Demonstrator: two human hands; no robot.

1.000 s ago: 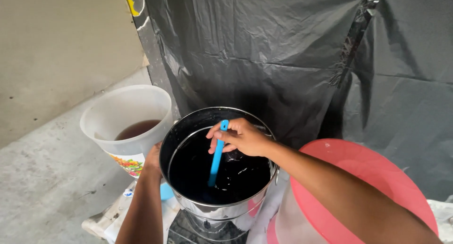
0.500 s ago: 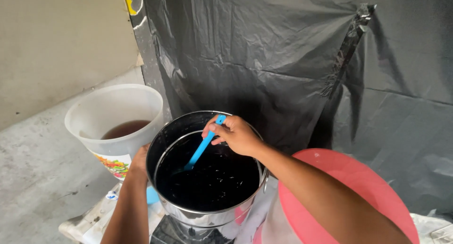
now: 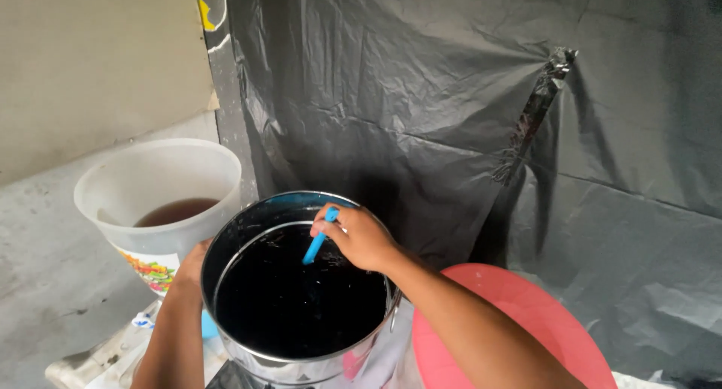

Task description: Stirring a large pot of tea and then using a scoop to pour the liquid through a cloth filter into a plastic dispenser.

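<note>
Right hand fingers: the fingers (image 3: 347,225) of the right hand (image 3: 363,238) are closed around the upper end of a blue stirring stick (image 3: 317,241); the grip is seen from above and looks firm.
Blue stirring stick: it is held slanted, its lower end dipped into the dark liquid (image 3: 301,299). It is judged light and stiff, probably plastic; its wet lower part is likely slippery, so the dry top is the better place to hold.
Left hand: the left hand (image 3: 192,265) is laid against the near-left outer wall of the steel pot (image 3: 248,231); how far its fingers are curled cannot be told, as they are hidden by the rim.
Steel pot: it is set near the middle of the scene, filled well up with near-black liquid. It is judged heavy and prone to slopping; the smooth wall offers little purchase, so both sides would need to be taken.
White bucket: a white bucket (image 3: 162,180) with brownish liquid is set just left of the pot, farther away.
Pink basin: a pink basin (image 3: 541,321) is seen at the near right, under the right forearm.
Backdrop: black plastic sheeting (image 3: 466,95) is hung behind.
</note>
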